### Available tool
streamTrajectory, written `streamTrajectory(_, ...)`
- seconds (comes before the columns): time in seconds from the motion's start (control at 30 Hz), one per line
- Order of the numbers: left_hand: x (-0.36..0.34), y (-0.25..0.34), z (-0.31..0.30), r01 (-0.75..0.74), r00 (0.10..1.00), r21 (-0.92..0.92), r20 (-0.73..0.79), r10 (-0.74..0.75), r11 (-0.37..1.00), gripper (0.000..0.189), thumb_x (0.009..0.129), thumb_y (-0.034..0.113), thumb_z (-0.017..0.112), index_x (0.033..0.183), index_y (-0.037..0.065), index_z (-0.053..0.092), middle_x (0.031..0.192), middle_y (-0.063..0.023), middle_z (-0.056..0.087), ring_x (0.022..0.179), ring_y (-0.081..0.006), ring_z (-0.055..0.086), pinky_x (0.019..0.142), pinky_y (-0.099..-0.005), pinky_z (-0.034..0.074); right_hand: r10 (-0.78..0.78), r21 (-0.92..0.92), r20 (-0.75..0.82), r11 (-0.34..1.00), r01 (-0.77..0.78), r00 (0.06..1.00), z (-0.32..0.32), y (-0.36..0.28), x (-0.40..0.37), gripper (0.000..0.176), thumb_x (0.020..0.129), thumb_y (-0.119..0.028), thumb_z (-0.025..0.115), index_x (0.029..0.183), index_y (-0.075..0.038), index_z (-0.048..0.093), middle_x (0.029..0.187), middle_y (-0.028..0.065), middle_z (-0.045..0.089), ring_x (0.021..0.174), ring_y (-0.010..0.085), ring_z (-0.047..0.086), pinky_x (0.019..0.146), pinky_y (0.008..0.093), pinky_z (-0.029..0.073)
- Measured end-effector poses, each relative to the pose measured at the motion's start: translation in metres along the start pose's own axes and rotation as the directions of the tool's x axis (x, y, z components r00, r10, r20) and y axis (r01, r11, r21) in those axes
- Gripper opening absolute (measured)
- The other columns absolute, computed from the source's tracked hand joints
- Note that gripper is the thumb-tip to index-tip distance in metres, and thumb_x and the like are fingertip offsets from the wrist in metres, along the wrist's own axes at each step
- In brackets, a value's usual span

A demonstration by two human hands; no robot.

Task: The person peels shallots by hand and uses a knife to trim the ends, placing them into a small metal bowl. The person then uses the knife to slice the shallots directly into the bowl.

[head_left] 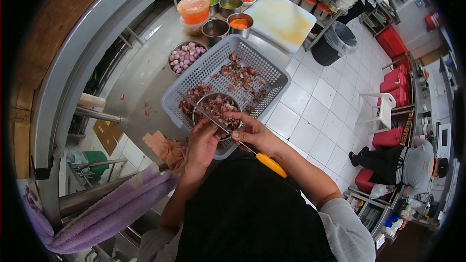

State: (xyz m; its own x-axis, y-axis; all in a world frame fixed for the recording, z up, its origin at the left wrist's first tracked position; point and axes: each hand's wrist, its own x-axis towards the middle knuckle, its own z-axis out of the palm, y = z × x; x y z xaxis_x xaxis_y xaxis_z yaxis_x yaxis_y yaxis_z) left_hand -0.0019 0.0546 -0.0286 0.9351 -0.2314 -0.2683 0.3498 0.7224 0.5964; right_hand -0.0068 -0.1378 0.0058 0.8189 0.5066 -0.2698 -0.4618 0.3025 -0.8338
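A grey plastic basket [172, 86] rests on the steel table, with loose reddish-brown onion or shallot skins [245, 75] inside. In its near part is a metal bowl [238, 103] of similar purple pieces. Over that bowl's near edge, my right hand [252, 133] pinches the blade of a knife with a yellow handle [271, 164]; the handle points back toward my right forearm. My left hand [203, 138] is beside the blade with fingers curled together; what they hold is too small to name. A bowl of peeled shallots [187, 57] stands left of the basket.
A white cutting board [276, 19], an orange-filled tub [194, 9] and metal containers [240, 23] stand beyond the basket. Crumpled brown cloth or paper [165, 149] lies left. A purple towel [107, 208] hangs nearby. Two other people [417, 165] are farther right.
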Motion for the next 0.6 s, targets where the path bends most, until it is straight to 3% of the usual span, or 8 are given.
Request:
streamTrajectory(0.3,-0.001,0.003,-0.006,0.015,0.999,0.012,0.036,-0.015,1.000,0.022,0.094,0.002,0.060,0.116,0.001,0.060,0.105,-0.0097,0.067,0.090,-0.0168,0.063,0.076,-0.0307,0.050,0.018,0.031,0.016,0.999,-0.018,1.000,-0.004,0.004,0.006,0.046,0.094,-0.023,0.067,0.137,-0.012,0.052,0.077,-0.0036,0.056,0.065,0.0064,0.051,0.056,0.0227,0.039)
streamTrajectory(0.47,-0.004,0.004,0.006,-0.128,0.988,0.225,-0.053,0.143,0.966,0.022,0.091,-0.002,0.064,0.112,0.001,0.061,0.102,-0.0096,0.068,0.087,-0.0157,0.065,0.073,-0.0283,0.053,0.034,0.070,0.020,0.997,-0.035,0.999,-0.002,-0.002,0.004,0.044,0.094,-0.022,0.067,0.135,-0.013,0.054,0.077,-0.0033,0.056,0.064,0.0066,0.051,0.055,0.0223,0.039)
streamTrajectory(0.6,-0.004,0.007,0.005,-0.134,0.990,0.261,-0.004,0.140,0.956,0.019,0.093,0.001,0.063,0.112,0.002,0.061,0.103,-0.0098,0.068,0.089,-0.0167,0.067,0.074,-0.0283,0.056,0.048,0.083,-0.010,0.995,-0.047,0.999,-0.009,0.000,0.007,0.044,0.095,-0.024,0.066,0.136,-0.016,0.054,0.081,-0.0017,0.057,0.067,0.0073,0.052,0.056,0.0237,0.042)
